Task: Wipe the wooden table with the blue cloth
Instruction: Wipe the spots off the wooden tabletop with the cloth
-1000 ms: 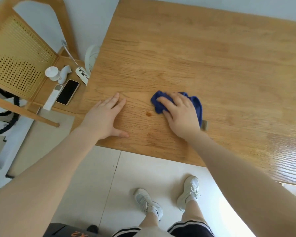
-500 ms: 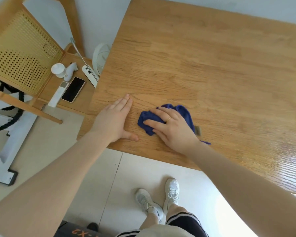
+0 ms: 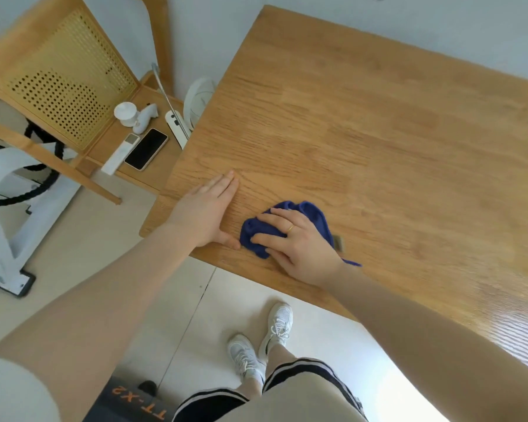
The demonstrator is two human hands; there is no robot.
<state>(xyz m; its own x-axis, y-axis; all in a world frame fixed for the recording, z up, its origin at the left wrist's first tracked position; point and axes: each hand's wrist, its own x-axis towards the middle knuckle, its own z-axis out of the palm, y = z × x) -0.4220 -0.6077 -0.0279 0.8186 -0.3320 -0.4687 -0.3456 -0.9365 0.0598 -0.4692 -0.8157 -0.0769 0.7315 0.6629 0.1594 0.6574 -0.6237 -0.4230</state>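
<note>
1. The right hand (image 3: pixel 299 245) presses spread fingers down on the bunched blue cloth (image 3: pixel 313 217), near the wooden table (image 3: pixel 378 132) edge at 6 o'clock.
2. The left hand (image 3: pixel 206 213) lies flat, fingers released, at the cloth's 9 o'clock, its thumb almost touching the cloth.

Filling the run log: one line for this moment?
right hand: pressing crumpled blue cloth | left hand: flat on wooden table | phase: wiping near edge

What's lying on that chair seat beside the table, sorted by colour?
White: 4: cup, small bottle, remote, power strip
Black: 1: phone
Total: 5
</note>
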